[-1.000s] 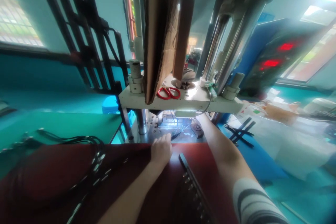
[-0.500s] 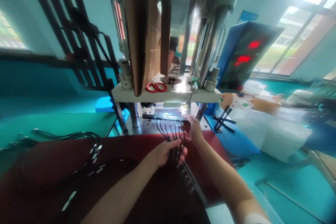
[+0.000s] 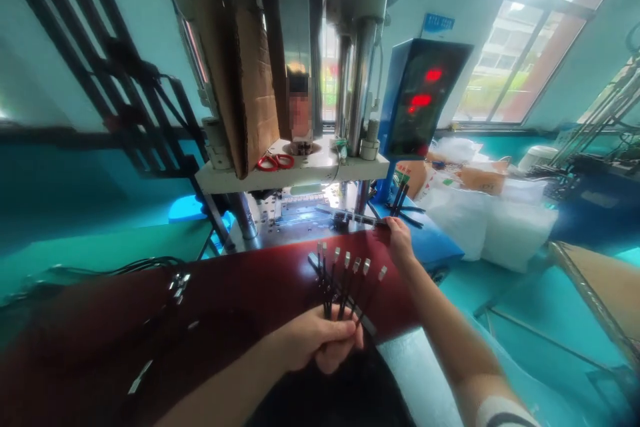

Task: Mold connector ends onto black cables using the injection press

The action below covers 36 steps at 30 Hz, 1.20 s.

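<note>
A bunch of thin black cables [image 3: 327,307] is gripped in the left hand [image 3: 334,341], pinched between thumb and curled fingers above the near part of the red-brown tabletop [image 3: 240,287]. The cables are fanned out upward and away, and each visible one is tipped with a small, pale, silvery, block-shaped connector [image 3: 347,259]; seven such tips can be counted, the two at the left set close together, the rightmost spread apart from the others. The right hand [image 3: 400,240] is closed on the right end of a slim dark bar [image 3: 367,219], which is held farther off, before the bright metal bed [image 3: 273,221] of the press. Pale pieces are seen along the bar, but their detail is blurred. Behind the fanned cables, a second bar [image 3: 367,325] is laid slantwise on the tabletop. Farther left, more black cables [image 3: 160,263] with shiny ends are seen.
</note>
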Motion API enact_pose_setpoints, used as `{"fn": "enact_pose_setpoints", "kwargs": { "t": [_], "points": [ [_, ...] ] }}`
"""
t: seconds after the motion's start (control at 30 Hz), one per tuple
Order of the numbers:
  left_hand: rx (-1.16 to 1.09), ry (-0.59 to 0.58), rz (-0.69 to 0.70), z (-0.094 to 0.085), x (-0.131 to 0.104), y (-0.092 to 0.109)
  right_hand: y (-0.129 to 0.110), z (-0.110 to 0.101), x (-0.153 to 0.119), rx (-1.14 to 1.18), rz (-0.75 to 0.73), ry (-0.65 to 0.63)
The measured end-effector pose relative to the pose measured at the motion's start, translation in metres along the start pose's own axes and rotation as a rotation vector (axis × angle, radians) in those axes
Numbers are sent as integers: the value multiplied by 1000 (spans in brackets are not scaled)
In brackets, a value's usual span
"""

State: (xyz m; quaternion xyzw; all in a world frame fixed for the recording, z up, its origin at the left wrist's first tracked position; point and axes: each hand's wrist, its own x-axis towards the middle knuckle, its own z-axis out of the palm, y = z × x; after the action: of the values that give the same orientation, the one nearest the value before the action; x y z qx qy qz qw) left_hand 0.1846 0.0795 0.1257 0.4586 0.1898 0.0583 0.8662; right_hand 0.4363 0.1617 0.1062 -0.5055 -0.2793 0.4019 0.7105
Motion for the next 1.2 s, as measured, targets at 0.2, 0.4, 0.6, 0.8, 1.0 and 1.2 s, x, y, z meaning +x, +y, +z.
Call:
{"fn": "enact_pose_setpoints", "kwargs": {
  "t": [0.2, 0.4, 0.6, 0.8, 1.0, 1.2],
  "points": [
    [25, 186, 141, -6, 6, 7, 5, -65, -24, -274, 15, -29],
    [621, 630, 280, -44, 39, 34, 2, -112, -29, -684, -35, -153],
    [1083, 632, 394, -82, 83, 37, -10, -85, -47, -1401, -417, -227],
    [1075, 544, 396, -82, 91, 26, 9, -42, -44, -1333, -529, -410],
    [1121, 585, 310, -90, 95, 29, -18, -31, -45, -1017, -672, -196],
    [1069, 606, 258, -91, 92, 31, -92, -83, -93, -1684, -695, 217]
  ]
}}
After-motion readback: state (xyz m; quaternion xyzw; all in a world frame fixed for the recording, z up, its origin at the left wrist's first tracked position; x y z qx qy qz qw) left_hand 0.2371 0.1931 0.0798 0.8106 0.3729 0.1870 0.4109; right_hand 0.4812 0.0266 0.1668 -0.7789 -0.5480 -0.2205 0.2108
